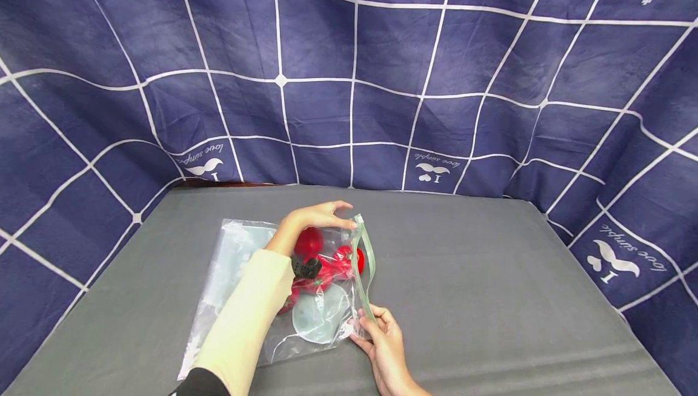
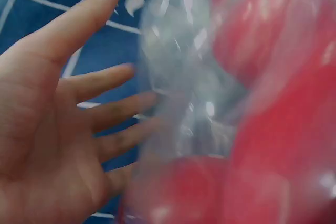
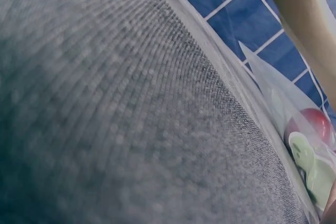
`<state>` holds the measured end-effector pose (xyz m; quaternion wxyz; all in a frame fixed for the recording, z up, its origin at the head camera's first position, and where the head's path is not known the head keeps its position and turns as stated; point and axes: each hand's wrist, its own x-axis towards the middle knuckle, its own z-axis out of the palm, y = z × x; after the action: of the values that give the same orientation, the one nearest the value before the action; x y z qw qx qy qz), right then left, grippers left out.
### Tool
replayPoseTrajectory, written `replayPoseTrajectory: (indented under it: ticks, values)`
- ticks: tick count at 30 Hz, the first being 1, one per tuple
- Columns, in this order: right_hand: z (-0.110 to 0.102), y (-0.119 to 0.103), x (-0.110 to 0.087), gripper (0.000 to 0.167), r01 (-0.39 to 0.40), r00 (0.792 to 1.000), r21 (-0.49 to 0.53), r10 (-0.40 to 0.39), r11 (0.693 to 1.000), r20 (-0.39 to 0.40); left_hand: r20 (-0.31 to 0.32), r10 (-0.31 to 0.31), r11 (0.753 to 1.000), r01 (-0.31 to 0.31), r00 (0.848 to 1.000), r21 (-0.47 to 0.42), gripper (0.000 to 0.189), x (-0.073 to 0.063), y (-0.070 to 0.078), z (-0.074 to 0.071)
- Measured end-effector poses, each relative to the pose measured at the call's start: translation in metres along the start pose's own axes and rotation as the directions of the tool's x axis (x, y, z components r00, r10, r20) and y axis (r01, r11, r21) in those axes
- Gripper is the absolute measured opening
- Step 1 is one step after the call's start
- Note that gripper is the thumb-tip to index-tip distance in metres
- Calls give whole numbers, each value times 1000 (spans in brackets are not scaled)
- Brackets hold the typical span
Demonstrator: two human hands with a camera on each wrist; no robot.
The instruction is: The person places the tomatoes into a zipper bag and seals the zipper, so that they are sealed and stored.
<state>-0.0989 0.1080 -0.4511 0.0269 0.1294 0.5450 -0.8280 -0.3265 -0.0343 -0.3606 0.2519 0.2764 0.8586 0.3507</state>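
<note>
A clear zip bag (image 1: 340,237) lies on the table, its pale green zip strip (image 1: 357,290) along the right side. Several red tomato-like fruits (image 1: 318,279) and a flat, rounded pale green thing (image 1: 320,317) show through the film. My right hand (image 1: 384,344) pinches the near end of the bag's mouth; its fingers are mostly out of the right wrist view. At the far end of the mouth is my left hand (image 1: 322,214). In the left wrist view, its fingers (image 2: 113,111) are spread and fairly straight beside the bag, gripping nothing.
A grey cloth covers the table (image 1: 480,275). Behind it and at both sides hangs a blue curtain (image 1: 382,111) with white lines. A black wrist camera (image 1: 307,267) on the left arm hides part of the fruit.
</note>
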Motion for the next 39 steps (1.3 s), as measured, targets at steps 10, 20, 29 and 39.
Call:
replayPoseTrajectory:
  ticks: [10,20,29,39]
  values:
    - [2,2,2,15,3,1000,-19,-3,1000,-7,166,-128,966,161,978,-204,57,20,-13,0]
    - [2,1,2,12,-8,1000,-16,8,1000,16,250,-56,956,124,967,-267,22,32,-19,6]
    - [1,-3,2,11,-24,999,-12,24,1000,29,240,61,922,37,969,-385,11,32,-21,10]
    - [-2,-2,2,10,-58,998,-2,58,998,38,154,83,910,-11,985,-415,13,18,-33,8]
